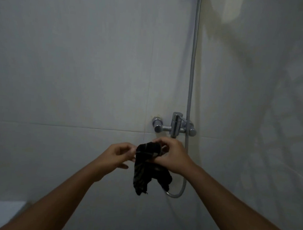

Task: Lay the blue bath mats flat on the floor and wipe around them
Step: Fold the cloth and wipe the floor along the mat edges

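Observation:
A dark striped cloth (147, 170) hangs in front of the tiled wall, held up by both hands just below the shower tap. My right hand (173, 156) grips its bunched upper part with curled fingers. My left hand (118, 154) pinches the cloth's left edge between thumb and fingers. The lower end of the cloth dangles free. No blue bath mat and no floor are in view.
A chrome shower mixer (174, 125) is fixed to the grey tiled wall (78, 73) right above my hands. Its hose (192, 72) runs up the wall and loops down behind the cloth. A white toilet tank top (2, 210) shows at the lower left.

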